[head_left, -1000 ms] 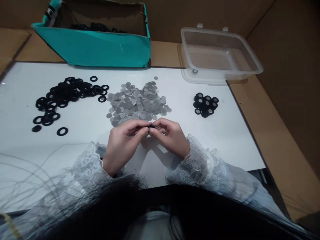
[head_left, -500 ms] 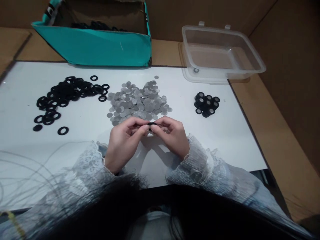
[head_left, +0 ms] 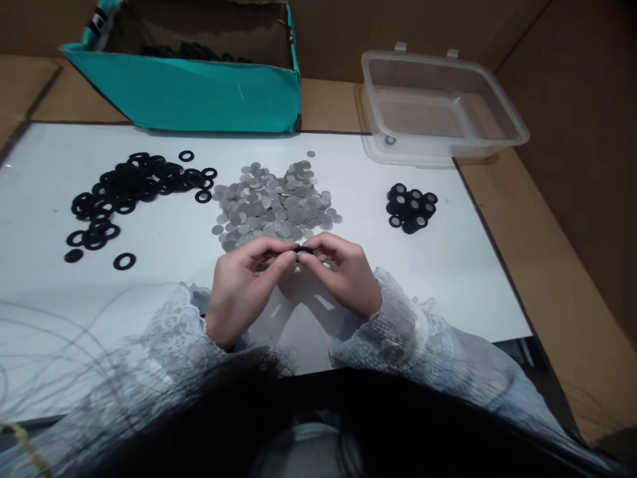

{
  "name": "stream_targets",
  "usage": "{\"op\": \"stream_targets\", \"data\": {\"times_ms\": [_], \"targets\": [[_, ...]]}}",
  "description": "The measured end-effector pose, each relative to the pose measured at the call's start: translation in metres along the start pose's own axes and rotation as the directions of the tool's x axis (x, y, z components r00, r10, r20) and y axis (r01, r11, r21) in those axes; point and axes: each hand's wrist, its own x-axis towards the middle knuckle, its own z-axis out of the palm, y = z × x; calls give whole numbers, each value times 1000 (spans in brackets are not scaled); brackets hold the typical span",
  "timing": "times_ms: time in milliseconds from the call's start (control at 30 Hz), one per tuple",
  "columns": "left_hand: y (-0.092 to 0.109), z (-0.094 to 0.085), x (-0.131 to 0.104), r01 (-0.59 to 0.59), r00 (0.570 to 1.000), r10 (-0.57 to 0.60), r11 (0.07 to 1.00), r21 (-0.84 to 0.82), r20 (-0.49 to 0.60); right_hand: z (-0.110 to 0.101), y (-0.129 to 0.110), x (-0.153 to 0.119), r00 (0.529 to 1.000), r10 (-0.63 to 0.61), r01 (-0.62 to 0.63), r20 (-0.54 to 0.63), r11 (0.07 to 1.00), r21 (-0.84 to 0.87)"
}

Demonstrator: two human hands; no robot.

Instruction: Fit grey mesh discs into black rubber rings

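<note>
Between my fingertips, just in front of the pile of thin silver discs (head_left: 279, 206), is a black ring (head_left: 304, 249). My left hand (head_left: 243, 285) pinches its left side with thumb and fingers. From the other side my right hand (head_left: 344, 273) pinches it too, both thumbs nearly meeting. A sliver of light grey shows at the ring near the thumbs; most of it is covered by my fingers. Loose black rings (head_left: 132, 182) lie heaped to the left. On the right sits a small cluster of black rings with silver centres (head_left: 412, 207).
A teal box (head_left: 199, 96) holding more black rings stands at the back left. At the back right is a clear plastic container (head_left: 448, 136), resting on what looks like its lid. The white board (head_left: 448, 285) lies on cardboard, with cardboard walls behind and to the right.
Both hands keep their pinch on the black ring, with small shifts of the thumbs and fingers. The ring tilts slightly and a light grey spot shows near the thumbs. The piles look the same.
</note>
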Motion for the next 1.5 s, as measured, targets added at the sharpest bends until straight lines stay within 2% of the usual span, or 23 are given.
{"op": "stream_targets", "data": {"times_ms": [233, 400, 567, 633, 733, 900, 1067, 1300, 1400, 1500], "targets": [[4, -3, 1, -77, 997, 77, 997, 3, 23, -1, -5, -1, 999, -33, 33, -2, 999, 4], [6, 1, -3, -86, 994, 93, 991, 99, -65, 0, -7, -3, 999, -22, 23, -44, 999, 22], [4, 1, -4, -113, 991, 118, 989, 92, -58, 5, -7, -4, 995, 65, -53, -77, 988, 142], [1, 2, -3, -98, 994, 100, 994, 46, -32, 7, -6, -4, 989, 116, -93, -91, 971, 221], [-2, 3, -3, -55, 998, 55, 998, 20, -36, 9, -4, -3, 985, 163, -142, -52, 951, 275], [1, 3, -2, -61, 996, 68, 992, 113, -62, 7, -1, -2, 987, 161, -160, 15, 964, 214], [2, 4, -4, -98, 994, 104, 984, 146, -34, 5, 2, -1, 995, 82, -78, -49, 993, 84], [2, 6, -8, -117, 987, 129, 985, 127, -97, 6, -1, -1, 990, 91, -82, -108, 993, 85], [1, 4, -6, -132, 987, 139, 987, 88, -83, 5, -1, 1, 986, 156, -148, -54, 980, 132], [-1, 1, -3, -232, 971, 237, 959, 160, -11, 1, 1, 4, 969, 244, -247, 44, 942, 229]]}}
